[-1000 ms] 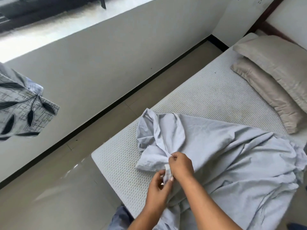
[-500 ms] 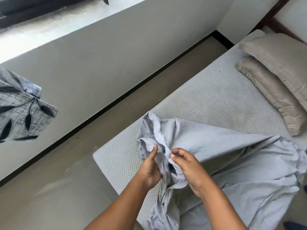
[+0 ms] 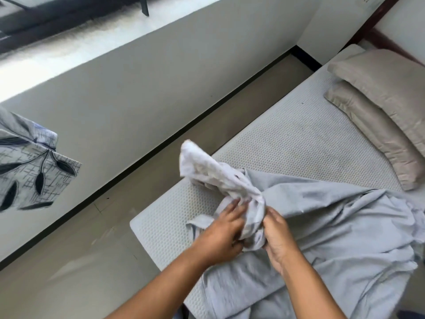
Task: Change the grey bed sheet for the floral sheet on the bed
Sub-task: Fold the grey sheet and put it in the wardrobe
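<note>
Grey sheet [image 3: 333,226] looks stripped: a loose crumpled heap over the near half of the mattress [image 3: 287,143], with the far half bare up to the two stacked pillows [image 3: 379,107] at the mattress head. Both hands work above the near, wall-side corner of the mattress. Left hand [image 3: 220,236] has its fingers curled into a bunched end of the grey sheet. Right hand [image 3: 279,240] is wrapped round the same bunch from the other side, a closed grip, and the two hands nearly touch. A twisted tail of sheet sticks up from the bunch, out past the mattress edge.

Judgement: removal mostly done, now gathering or balling up the grey sheet. Left to do: get the heap off the mattress, fetch the floral sheet [image 3: 30,171], spread it and tuck it. The pillows will likely need shifting for that.

The floral sheet is well apart from the mattress, across the strip of floor [image 3: 69,261] and against the wall side, untouched.

Hard to tell:
- The floral sheet is cut by the frame edge and what it sits on is not visible.
- The raised tail is motion-blurred.
- Fingertips of both hands are buried in cloth.
- The near end of the mattress is covered by sheet and forearms, so a still-tucked corner there cannot be ruled out.
- The far side of the heap and part of the pillows run out of frame
</note>
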`<move>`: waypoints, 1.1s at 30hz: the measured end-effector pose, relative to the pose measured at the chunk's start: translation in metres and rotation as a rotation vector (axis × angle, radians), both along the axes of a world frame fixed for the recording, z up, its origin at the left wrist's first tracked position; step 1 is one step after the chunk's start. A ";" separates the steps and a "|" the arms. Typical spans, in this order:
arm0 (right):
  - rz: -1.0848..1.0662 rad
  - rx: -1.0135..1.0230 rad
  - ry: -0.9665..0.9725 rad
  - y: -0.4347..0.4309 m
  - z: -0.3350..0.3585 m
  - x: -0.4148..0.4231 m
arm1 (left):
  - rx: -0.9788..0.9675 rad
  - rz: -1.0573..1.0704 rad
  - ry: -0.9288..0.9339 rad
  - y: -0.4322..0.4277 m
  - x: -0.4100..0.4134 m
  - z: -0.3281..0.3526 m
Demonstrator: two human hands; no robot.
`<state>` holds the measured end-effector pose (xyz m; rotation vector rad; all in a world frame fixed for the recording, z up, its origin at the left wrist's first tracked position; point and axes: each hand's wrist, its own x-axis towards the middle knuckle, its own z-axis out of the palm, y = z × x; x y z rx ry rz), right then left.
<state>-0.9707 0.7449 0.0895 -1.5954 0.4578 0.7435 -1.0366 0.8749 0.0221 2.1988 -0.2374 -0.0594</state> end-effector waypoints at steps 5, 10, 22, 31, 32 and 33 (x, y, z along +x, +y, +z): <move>0.193 -0.091 0.121 -0.002 -0.020 -0.015 | 0.003 -0.087 0.020 -0.013 -0.030 -0.015; 0.387 -0.445 -0.059 -0.008 -0.052 -0.034 | -0.094 -0.073 0.276 -0.017 -0.050 -0.031; 1.327 -0.682 -0.817 -0.007 -0.032 -0.088 | -0.764 0.626 0.894 0.014 -0.014 -0.021; 0.806 -0.602 -0.416 -0.020 -0.027 -0.093 | -1.093 0.890 0.852 -0.008 -0.035 -0.016; 0.635 -0.617 -0.478 -0.021 -0.031 -0.089 | -1.001 0.865 0.794 -0.014 -0.043 -0.017; 0.483 -0.618 -0.523 -0.022 -0.035 -0.083 | -0.902 0.820 0.729 -0.021 -0.052 -0.018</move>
